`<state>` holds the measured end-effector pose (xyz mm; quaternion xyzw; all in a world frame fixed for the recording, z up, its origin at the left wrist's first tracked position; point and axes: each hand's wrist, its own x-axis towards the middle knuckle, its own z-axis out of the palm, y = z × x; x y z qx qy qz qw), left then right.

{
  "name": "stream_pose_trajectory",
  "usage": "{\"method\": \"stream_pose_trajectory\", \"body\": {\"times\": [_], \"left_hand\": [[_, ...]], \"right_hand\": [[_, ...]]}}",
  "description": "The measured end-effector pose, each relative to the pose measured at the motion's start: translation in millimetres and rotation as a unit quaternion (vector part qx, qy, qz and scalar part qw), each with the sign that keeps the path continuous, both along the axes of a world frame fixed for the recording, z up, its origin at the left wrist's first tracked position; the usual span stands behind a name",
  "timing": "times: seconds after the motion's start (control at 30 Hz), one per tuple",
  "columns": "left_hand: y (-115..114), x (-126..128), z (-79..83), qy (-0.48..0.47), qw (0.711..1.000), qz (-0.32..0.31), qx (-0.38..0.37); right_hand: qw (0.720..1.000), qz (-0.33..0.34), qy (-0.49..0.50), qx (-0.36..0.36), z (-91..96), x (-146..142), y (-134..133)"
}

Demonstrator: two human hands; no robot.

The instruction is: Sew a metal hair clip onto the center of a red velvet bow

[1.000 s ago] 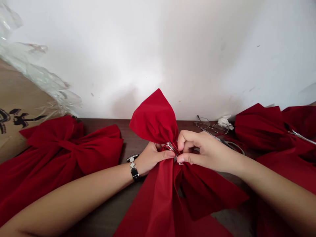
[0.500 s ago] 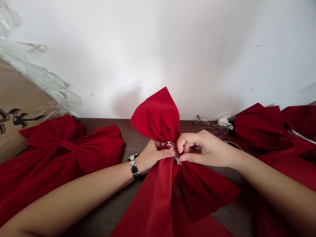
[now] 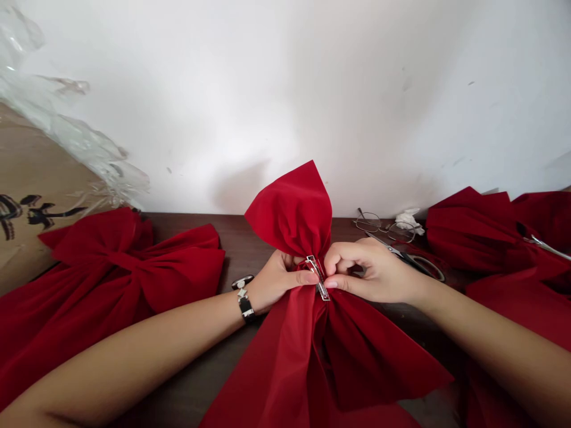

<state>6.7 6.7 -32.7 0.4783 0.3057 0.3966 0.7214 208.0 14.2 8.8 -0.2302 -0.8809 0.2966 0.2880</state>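
A white wall (image 3: 285, 89) is rising behind a dark wooden table (image 3: 241, 238), and a cardboard box (image 3: 35, 178) printed with black lettering is leaning in at the left, with clear plastic (image 3: 75, 131) bunching along its top edge. A red bow at the left (image 3: 134, 267) is lying flat on the table, and a bow at the right (image 3: 473, 232) is lying heaped at the far side.

Between them, a centre bow (image 3: 289, 208) is standing out in front of the person. One red loop is rising toward the wall while the rest of the fabric is spreading down over the table toward the person's body. The bow is being pinched at its gathered waist, directly between the hands.

The left hand (image 3: 279, 279) is coming in from the left, with its fingers curling behind the waist and its thumb pressing forward, so it is grasping the bow. The right hand (image 3: 370, 273) is coming in from the right, its thumb and forefinger closing on the lower end of a metal clip (image 3: 317, 278). The clip's long axis is running nearly upright, its top leaning toward the left hand. Both hands are touching it, and neither is clearly nearer.

Scissors (image 3: 404, 255), glasses (image 3: 383, 226) and a tissue (image 3: 408, 220) are lying beyond the right hand. A bracelet (image 3: 244, 303) is circling the left wrist.
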Motion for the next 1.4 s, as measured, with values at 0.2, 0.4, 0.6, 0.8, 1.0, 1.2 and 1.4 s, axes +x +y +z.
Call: {"method": "stream_pose_trajectory", "body": {"times": [0.2,0.4,0.6,0.8,1.0,1.2,1.4], "left_hand": [[1,-1,-4.3,-0.009,0.999,-0.009,0.037],[-2,0,1.2,-0.066,0.994,-0.081,0.013],[-1,1,1.8,-0.097,0.991,-0.090,-0.027],[2,0,-2.4,-0.092,0.988,-0.121,-0.012],[3,0,-2.2,-0.057,0.991,-0.124,0.007],[3,0,-1.9,-0.023,0.988,-0.151,0.036],[4,0,-0.3,-0.018,0.982,-0.183,0.052]], "right_hand": [[1.000,-0.021,0.005,-0.003,-2.1,0,1],[0.985,-0.123,0.094,0.071,3.7,5,6],[0.963,-0.169,0.062,0.200,6.5,12,15],[0.975,-0.069,0.017,0.209,9.7,17,20],[0.993,-0.081,0.062,-0.058,8.5,18,27],[0.976,0.012,0.058,-0.209,2.5,16,34],[0.957,0.034,0.085,-0.274,-6.6,18,36]]}}
